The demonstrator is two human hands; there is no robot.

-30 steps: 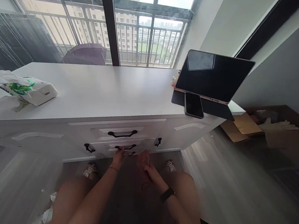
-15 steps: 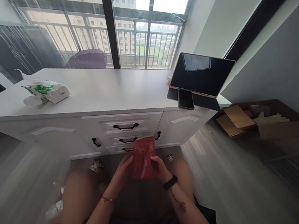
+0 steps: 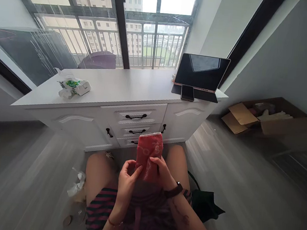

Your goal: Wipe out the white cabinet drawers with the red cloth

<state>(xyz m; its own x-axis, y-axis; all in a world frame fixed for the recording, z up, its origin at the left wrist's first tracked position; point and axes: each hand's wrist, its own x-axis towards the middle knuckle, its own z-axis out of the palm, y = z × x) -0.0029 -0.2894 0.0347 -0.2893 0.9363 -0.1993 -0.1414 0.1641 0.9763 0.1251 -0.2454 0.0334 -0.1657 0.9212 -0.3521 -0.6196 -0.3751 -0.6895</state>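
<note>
A red rectangular pouch [image 3: 149, 149] with a faint pale pattern and a light top edge is held upright over my lap. My left hand [image 3: 129, 176] pinches its lower left side between thumb and fingers. On the right side, my right hand [image 3: 162, 171] grips it with the thumb across the front and the other fingers behind. A crease runs down the pouch's middle between my thumbs. Whatever may be inside is hidden.
Ahead stands a white cabinet [image 3: 123, 90] bearing a tissue pack [image 3: 76, 86], a propped tablet [image 3: 202, 72] and a phone [image 3: 187, 93]. An open cardboard box [image 3: 283, 122] is at right. Crumpled plastic [image 3: 77, 184] and a dark green bag [image 3: 206, 206] lie beside my legs.
My view has shifted, showing more of my lap and the floor. Both hands still hold the red pouch, now turned slightly; my left thumb has moved onto its lower front.
</note>
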